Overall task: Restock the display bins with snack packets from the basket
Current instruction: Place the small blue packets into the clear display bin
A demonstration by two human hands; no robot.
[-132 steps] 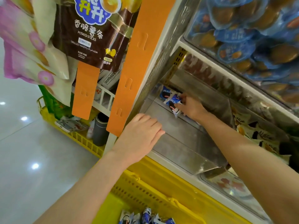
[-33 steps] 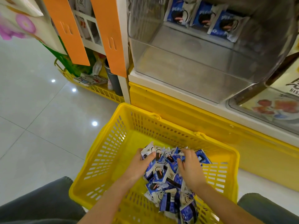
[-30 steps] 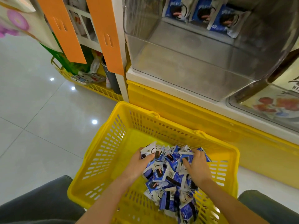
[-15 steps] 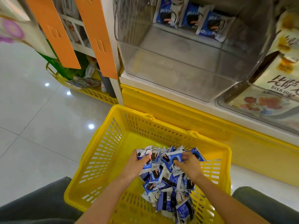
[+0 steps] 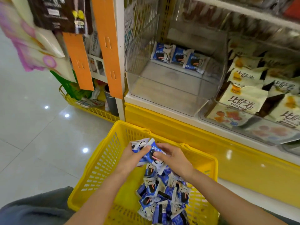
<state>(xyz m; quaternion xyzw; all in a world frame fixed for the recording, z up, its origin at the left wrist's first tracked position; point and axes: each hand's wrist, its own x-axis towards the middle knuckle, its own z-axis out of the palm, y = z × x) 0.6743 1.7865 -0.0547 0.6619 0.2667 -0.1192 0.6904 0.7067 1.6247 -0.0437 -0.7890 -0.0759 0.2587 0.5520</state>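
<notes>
The left hand (image 5: 133,157) and right hand (image 5: 174,159) have risen above the basket (image 5: 103,159) at 6 o'clock, both grips clamped on a bunch of snack packets (image 5: 150,152), ready for the near-empty display bin (image 5: 170,88) at 12 o'clock.

Glossy foil packets (image 5: 162,197), perforated plastic basket (image 5: 103,163), clear acrylic bin (image 5: 164,93)

Both hands, left hand (image 5: 131,157) and right hand (image 5: 174,157), are gripping a few blue snack packets (image 5: 148,152) over the yellow basket (image 5: 103,161); three packets (image 5: 178,56) are sitting at the clear bin's (image 5: 162,93) back edge.
</notes>
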